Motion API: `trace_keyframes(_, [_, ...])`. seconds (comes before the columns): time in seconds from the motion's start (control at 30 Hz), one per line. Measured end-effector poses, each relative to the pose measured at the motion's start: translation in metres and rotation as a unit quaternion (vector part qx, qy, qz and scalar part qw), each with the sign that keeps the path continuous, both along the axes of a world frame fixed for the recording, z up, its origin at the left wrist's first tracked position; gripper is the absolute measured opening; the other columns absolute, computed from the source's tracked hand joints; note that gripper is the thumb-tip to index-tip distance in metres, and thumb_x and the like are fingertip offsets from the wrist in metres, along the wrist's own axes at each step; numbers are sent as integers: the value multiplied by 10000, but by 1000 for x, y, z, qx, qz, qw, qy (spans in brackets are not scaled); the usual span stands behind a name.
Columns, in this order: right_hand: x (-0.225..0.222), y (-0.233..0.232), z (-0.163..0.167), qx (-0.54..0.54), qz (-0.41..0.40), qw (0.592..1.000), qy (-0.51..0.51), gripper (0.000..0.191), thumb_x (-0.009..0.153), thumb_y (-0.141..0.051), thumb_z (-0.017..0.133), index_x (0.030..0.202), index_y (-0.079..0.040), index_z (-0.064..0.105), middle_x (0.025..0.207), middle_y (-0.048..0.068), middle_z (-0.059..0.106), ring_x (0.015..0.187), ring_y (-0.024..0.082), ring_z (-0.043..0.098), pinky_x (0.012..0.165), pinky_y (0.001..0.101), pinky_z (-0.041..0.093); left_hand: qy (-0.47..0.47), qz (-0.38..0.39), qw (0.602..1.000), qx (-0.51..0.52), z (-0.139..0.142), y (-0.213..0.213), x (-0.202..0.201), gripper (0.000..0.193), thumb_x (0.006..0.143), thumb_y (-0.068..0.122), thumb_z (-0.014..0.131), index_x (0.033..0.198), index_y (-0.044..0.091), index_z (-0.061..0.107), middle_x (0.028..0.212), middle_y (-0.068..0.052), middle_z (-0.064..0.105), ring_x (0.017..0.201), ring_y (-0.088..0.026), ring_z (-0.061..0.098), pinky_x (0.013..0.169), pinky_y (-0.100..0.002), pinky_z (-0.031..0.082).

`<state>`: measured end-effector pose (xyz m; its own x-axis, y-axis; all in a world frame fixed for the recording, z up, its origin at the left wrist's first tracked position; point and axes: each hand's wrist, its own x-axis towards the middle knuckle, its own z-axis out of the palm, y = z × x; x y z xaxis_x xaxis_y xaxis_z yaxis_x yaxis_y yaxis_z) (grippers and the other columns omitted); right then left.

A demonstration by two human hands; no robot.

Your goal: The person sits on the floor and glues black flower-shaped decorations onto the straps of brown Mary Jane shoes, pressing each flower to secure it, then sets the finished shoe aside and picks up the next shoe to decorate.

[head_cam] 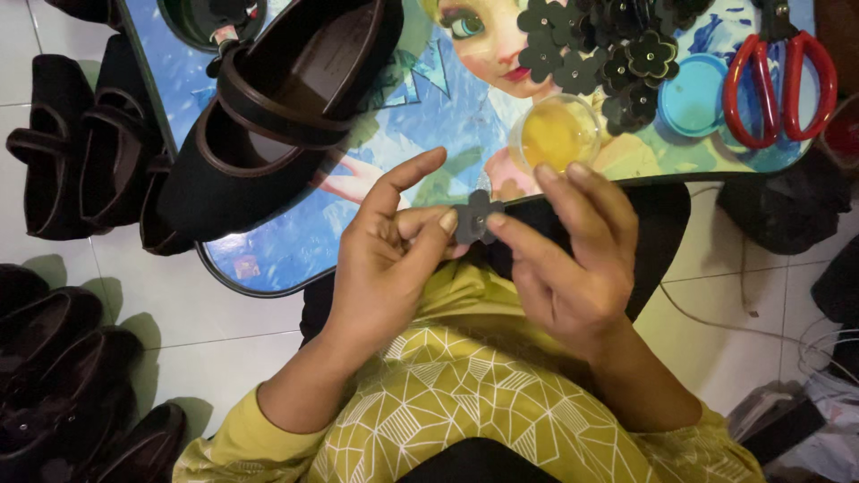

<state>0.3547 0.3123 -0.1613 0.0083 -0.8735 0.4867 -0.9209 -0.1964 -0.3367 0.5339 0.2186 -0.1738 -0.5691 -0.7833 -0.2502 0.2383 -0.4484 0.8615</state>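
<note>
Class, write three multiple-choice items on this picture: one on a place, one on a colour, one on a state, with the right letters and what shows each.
1. Where do the scissors lie?
A. top right of the tray table
B. on the floor tiles
C. inside the shoe

2. What colour is the glue in the small round tub?
A. blue
B. yellow
C. white

3. How is the dark flower piece held?
A. lying loose on the tray table
B. in the left hand alone
C. pinched between both hands

Answers:
1 A, red handles lie by the blue lid.
2 B, the open tub shows yellow.
3 C, left hand and right hand both grip it.
</note>
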Motion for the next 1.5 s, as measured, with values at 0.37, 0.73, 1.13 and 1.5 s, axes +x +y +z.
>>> trace_keyframes(0.37, [20, -2, 6, -17, 40, 998, -49, 344, 843, 0, 708, 1170, -81, 779, 1380, 212, 606, 1315, 408, 536, 1148, 500, 441, 18, 6, 1000, 17, 1, 1, 5, 514, 1035, 1, 576, 1526, 1, 423, 1064, -77, 741, 950, -78, 686, 879, -247, 586])
trace_keyframes(0.73, [36, -21, 15, -24, 28, 993, -113, 313, 749, 96, 818, 1042, 13, 744, 1036, 142, 713, 1051, 316, 693, 987, 435, 584, 23, -53, 998, 40, 3, -12, 42, 571, 998, -12, 565, 1544, 3, 400, 1007, -65, 724, 908, -85, 683, 834, -276, 617])
trace_keyframes(1.13, [68, -53, 16, -53, 80, 993, -64, 352, 814, 51, 865, 1104, -45, 690, 992, 102, 711, 1042, 290, 685, 998, 417, 541, -283, 99, 921, -249, 15, -19, 96, 413, 965, 146, 696, 1363, 76, 615, 1116, -5, 717, 964, -131, 752, 779, -287, 612])
trace_keyframes(1.5, [86, -87, 31, 61, 104, 956, -267, 612, 936, -6, 801, 1488, -7, 537, 994, 29, 758, 1007, 121, 694, 1321, 442, 197, -529, 202, 603, -562, -2, -61, 114, 300, 873, 297, 873, 1064, 117, 729, 1043, -4, 659, 1171, -243, 593, 1208, -733, 54])
